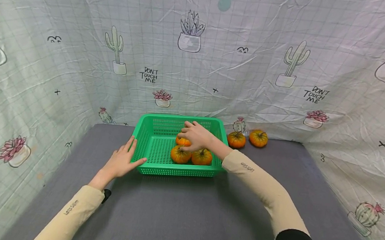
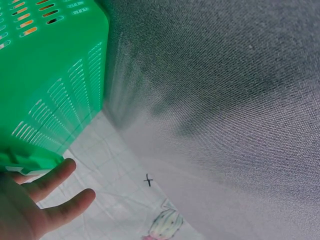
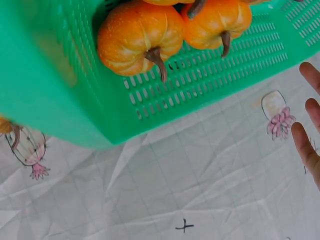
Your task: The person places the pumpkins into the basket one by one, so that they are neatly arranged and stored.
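A green plastic basket with slotted walls stands on the table and holds several small orange pumpkins. My left hand rests at its left side, fingers straight and thumb spread towards the front rim. In the left wrist view those fingers lie against the basket's rim. Above the pumpkins, inside the basket's outline, hovers my right hand, which partly hides them. The right wrist view shows its fingers spread, apart from the pumpkins and gripping nothing.
Two more pumpkins, one nearer the basket and one farther right, sit on the grey table by its back edge. A cloth printed with cacti hangs behind and along both sides.
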Action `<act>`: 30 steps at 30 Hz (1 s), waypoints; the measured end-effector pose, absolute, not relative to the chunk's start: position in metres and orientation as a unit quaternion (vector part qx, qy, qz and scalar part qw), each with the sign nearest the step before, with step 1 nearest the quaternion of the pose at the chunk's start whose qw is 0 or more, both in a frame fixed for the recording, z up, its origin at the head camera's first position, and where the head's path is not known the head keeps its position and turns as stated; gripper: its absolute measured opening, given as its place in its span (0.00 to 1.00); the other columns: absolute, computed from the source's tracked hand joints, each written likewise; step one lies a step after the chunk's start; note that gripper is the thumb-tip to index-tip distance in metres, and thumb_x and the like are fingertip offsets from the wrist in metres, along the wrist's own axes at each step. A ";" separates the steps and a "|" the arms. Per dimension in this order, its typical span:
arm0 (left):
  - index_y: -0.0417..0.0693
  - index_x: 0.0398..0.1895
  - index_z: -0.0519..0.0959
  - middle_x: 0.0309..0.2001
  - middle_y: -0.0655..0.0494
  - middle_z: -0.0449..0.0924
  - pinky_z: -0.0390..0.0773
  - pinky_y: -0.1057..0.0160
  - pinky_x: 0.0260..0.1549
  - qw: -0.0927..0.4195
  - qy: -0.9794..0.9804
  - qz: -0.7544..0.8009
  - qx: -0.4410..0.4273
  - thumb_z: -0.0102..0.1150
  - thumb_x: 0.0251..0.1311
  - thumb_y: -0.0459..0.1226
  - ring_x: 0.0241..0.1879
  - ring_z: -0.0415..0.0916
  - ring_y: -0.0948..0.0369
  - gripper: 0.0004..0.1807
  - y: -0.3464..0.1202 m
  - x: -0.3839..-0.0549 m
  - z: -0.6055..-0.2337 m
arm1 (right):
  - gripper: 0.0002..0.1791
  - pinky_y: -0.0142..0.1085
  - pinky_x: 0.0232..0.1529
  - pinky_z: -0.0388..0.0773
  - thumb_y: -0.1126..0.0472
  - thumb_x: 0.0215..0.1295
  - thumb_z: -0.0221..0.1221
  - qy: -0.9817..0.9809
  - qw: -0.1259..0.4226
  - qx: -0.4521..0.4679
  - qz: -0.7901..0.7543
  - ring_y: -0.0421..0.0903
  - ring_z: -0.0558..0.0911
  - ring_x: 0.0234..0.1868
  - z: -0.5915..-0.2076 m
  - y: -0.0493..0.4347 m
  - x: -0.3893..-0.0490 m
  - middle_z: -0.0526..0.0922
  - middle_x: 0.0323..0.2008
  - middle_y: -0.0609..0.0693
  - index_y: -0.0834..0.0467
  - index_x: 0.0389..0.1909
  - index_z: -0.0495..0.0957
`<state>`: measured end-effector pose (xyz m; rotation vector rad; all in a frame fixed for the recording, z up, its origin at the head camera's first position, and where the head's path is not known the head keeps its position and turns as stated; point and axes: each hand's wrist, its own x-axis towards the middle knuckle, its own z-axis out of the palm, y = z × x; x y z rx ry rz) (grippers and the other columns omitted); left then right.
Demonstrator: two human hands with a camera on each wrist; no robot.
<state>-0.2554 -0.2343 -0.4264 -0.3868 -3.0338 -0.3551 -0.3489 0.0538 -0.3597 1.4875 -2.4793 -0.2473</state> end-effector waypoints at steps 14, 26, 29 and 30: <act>0.37 0.69 0.42 0.70 0.41 0.36 0.58 0.34 0.49 0.035 -0.984 -0.122 -0.126 0.37 0.57 0.65 0.62 0.52 0.37 0.50 -0.234 -0.257 -0.427 | 0.21 0.38 0.37 0.60 0.43 0.58 0.53 -0.859 0.149 0.483 -0.082 0.46 0.65 0.39 -0.349 0.088 -0.335 0.80 0.39 0.45 0.48 0.49 0.76; 0.37 0.69 0.40 0.70 0.40 0.34 0.57 0.33 0.49 0.025 -0.985 -0.115 -0.126 0.35 0.57 0.65 0.63 0.50 0.37 0.50 -0.235 -0.257 -0.426 | 0.17 0.39 0.35 0.65 0.48 0.60 0.53 -0.875 0.164 0.455 -0.026 0.47 0.67 0.39 -0.365 0.129 -0.330 0.80 0.42 0.48 0.51 0.46 0.77; 0.37 0.69 0.40 0.70 0.40 0.35 0.56 0.32 0.49 0.030 -0.984 -0.122 -0.129 0.34 0.57 0.66 0.63 0.50 0.36 0.50 -0.234 -0.255 -0.426 | 0.17 0.41 0.37 0.67 0.50 0.60 0.54 -0.884 0.170 0.435 -0.001 0.48 0.68 0.40 -0.370 0.140 -0.331 0.80 0.41 0.49 0.53 0.46 0.78; 0.37 0.69 0.40 0.70 0.40 0.35 0.56 0.32 0.49 0.033 -0.983 -0.126 -0.129 0.34 0.56 0.66 0.63 0.50 0.36 0.51 -0.234 -0.254 -0.426 | 0.16 0.41 0.37 0.68 0.51 0.60 0.55 -0.887 0.173 0.428 0.007 0.48 0.68 0.40 -0.373 0.145 -0.331 0.80 0.40 0.49 0.54 0.46 0.78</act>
